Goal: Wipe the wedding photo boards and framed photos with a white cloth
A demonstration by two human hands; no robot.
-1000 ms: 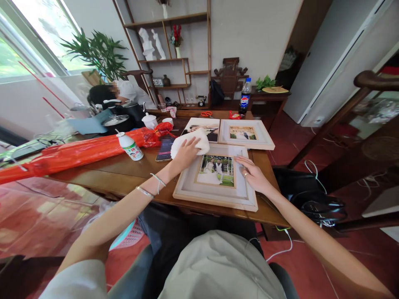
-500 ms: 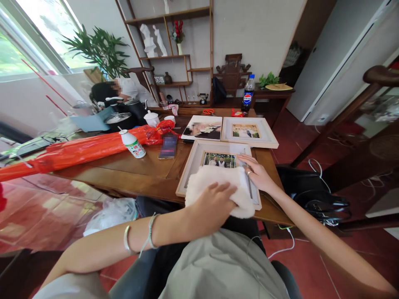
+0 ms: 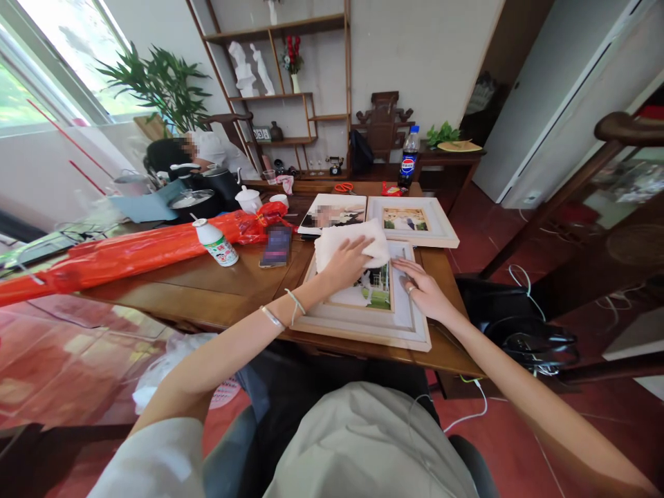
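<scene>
My left hand [image 3: 346, 265], with two bracelets on its wrist, presses a fluffy white cloth [image 3: 375, 238] onto the far part of a pale picture frame [image 3: 366, 335]. The fingers lie over the cloth and hold it. Part of the photo [image 3: 378, 299] shows below the cloth; the rest is covered. On the frame's right side rests my right hand [image 3: 424, 293], fingers stretched out, a ring on one of them. Just beyond lie a second framed photo [image 3: 443, 223] and a white-edged photo panel [image 3: 332, 202].
Left of the frame are a phone [image 3: 276, 246], a white bottle [image 3: 216, 242] and a long red plastic-wrapped bundle [image 3: 129, 247]. Farther back stand a white lidded cup [image 3: 249, 200], orange scissors [image 3: 343, 187] and a cola bottle [image 3: 409, 158]. Another person [image 3: 210, 149] sits at the far left.
My left hand has slid the cloth away from me, from the frame's near part to its far edge, uncovering the lower photo. My right hand stays on the right side.
</scene>
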